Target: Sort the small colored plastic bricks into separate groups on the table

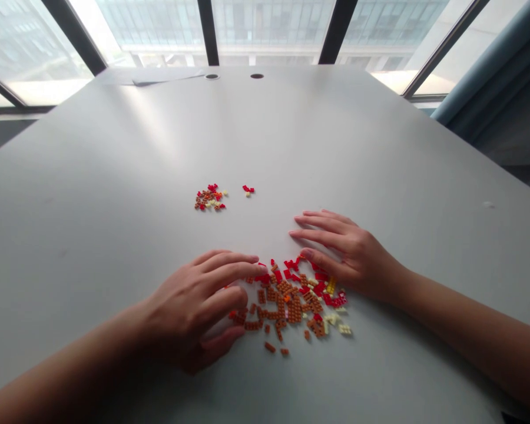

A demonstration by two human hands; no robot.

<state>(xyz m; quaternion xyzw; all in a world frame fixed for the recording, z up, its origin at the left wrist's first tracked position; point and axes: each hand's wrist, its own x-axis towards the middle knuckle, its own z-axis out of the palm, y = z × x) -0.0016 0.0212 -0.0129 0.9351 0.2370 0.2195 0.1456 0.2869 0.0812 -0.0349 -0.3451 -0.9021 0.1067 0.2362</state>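
A loose pile of small building bricks, mostly brown and red with some cream, yellow and orange ones, lies spread on the white table between my two hands. My left hand reaches over the pile's left edge, fingers apart, its fingertips at some red and brown bricks; part of the pile is hidden beneath it. At the upper right of the pile rests my right hand, fingers stretched out and spread. Its thumb is by the red bricks, and the other fingers lie over bare tabletop. Neither hand grips a brick.
Farther back sits a smaller heap of tiny bricks, with a few red and cream pieces to its right. The white table runs to windows; two round holes and a paper sheet are at its far edge. A blue curtain hangs right.
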